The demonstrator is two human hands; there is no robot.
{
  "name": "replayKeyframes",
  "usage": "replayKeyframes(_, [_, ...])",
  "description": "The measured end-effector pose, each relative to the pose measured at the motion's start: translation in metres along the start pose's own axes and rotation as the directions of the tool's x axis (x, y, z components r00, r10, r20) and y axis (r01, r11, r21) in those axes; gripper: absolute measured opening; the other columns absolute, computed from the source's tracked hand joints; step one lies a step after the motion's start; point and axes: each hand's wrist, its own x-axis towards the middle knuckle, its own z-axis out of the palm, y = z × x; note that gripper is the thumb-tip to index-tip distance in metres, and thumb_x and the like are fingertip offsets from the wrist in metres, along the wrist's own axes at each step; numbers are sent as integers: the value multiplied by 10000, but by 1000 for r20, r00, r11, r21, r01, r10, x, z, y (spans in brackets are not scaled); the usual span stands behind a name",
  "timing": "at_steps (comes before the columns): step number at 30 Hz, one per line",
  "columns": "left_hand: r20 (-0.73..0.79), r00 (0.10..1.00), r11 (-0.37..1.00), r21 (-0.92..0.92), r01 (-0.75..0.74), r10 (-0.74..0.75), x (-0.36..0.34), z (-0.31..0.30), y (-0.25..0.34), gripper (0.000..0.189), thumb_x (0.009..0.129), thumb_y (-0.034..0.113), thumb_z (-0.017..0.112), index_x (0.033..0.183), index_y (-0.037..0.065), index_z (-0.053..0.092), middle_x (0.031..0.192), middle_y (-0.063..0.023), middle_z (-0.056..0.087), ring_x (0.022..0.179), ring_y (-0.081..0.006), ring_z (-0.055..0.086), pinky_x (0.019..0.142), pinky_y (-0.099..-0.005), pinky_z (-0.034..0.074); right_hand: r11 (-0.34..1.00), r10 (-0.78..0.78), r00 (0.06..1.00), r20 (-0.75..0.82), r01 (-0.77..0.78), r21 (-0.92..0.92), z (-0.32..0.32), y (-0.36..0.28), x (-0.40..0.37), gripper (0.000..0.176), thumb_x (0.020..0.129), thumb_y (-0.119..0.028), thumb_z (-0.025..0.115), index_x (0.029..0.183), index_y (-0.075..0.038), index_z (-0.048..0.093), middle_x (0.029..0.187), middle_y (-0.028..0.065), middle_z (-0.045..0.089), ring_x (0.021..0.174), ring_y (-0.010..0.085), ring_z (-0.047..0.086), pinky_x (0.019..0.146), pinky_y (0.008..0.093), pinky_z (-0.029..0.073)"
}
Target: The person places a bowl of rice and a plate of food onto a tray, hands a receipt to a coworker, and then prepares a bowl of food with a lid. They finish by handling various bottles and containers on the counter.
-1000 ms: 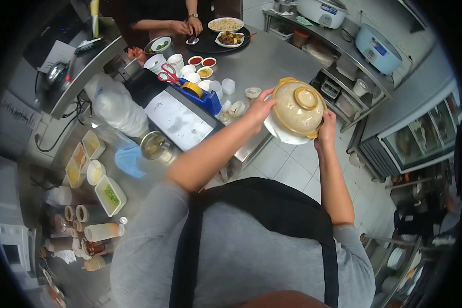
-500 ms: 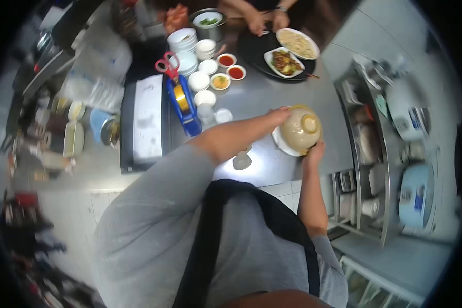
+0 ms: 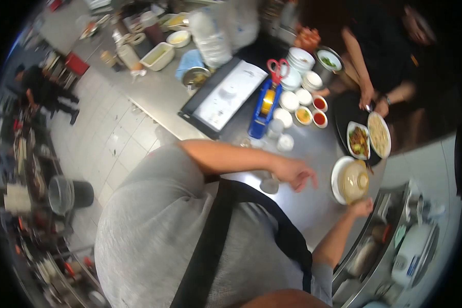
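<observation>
A beige lidded clay pot (image 3: 355,180), with a round knob on its lid, rests on a white plate (image 3: 338,172) at the table's right side. My left hand (image 3: 294,172) is apart from it, over the bare metal to its left. Its fingers are loosely spread and blurred, with nothing in them. Close by the pot's near edge is my right hand (image 3: 361,207), fingers curled in. What those fingers hold, if anything, is hidden. A small translucent cup (image 3: 269,185) stands below my left hand.
A co-worker (image 3: 377,56) stands across the table by a black tray (image 3: 341,110), holding a utensil. On it are a dish of stir-fry (image 3: 358,141) and a noodle-like dish (image 3: 379,134). A blue tape dispenser (image 3: 264,110), red scissors (image 3: 277,70) and sauce bowls (image 3: 319,120) are farther left.
My left hand has come off the clay pot and moved left. My right hand stays near the pot's edge. The view has turned left, showing more floor and another person.
</observation>
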Motion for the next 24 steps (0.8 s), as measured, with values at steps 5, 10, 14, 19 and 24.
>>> replayKeyframes(5, [-294, 948, 985, -157, 78, -122, -171, 4, -14, 475, 747, -93, 572, 1190, 74, 538, 752, 1, 596, 688, -70, 551, 636, -224, 449, 856, -505, 856, -111, 480, -193, -21, -139, 82, 218, 751, -60, 651, 945, 39, 658, 940, 188, 666, 842, 312, 645, 753, 405, 514])
replayKeyframes(10, [-560, 796, 960, -263, 91, -229, -318, -3, -43, 467, 801, -114, 599, 1232, 37, 502, 810, 5, 592, 756, -55, 550, 720, -213, 459, 615, -579, 786, -219, 596, 516, -3, -414, 36, 263, 879, -13, 593, 1133, 41, 550, 1134, 134, 601, 1017, 194, 586, 883, 280, 490])
replayKeyframes(14, [-745, 641, 979, -196, 55, -185, -416, -23, -46, 441, 778, -92, 637, 1189, 39, 547, 808, 17, 586, 748, -46, 541, 708, -199, 449, 268, -706, 624, -335, 673, 689, 15, -631, -102, 248, 864, -14, 627, 1105, 11, 578, 1023, 91, 644, 934, 125, 610, 837, 223, 480])
replayKeyframes(19, [-885, 451, 993, -108, 41, -114, -528, -52, -50, 411, 757, -91, 605, 1136, 66, 585, 843, 10, 602, 743, -53, 545, 678, -202, 447, -111, -918, 158, -363, 779, 617, 85, -816, -238, 152, 851, -54, 633, 992, -3, 652, 1062, 114, 606, 930, 139, 613, 818, 244, 506])
replayKeyframes(24, [-972, 221, 995, -67, 75, -82, -606, -61, -45, 397, 771, -87, 596, 1144, 49, 577, 781, 33, 561, 704, -41, 508, 671, -187, 432, 495, -830, 489, 269, 423, 759, 240, -940, -254, 198, 831, -69, 644, 1021, -13, 657, 985, 78, 659, 871, 132, 610, 810, 258, 493])
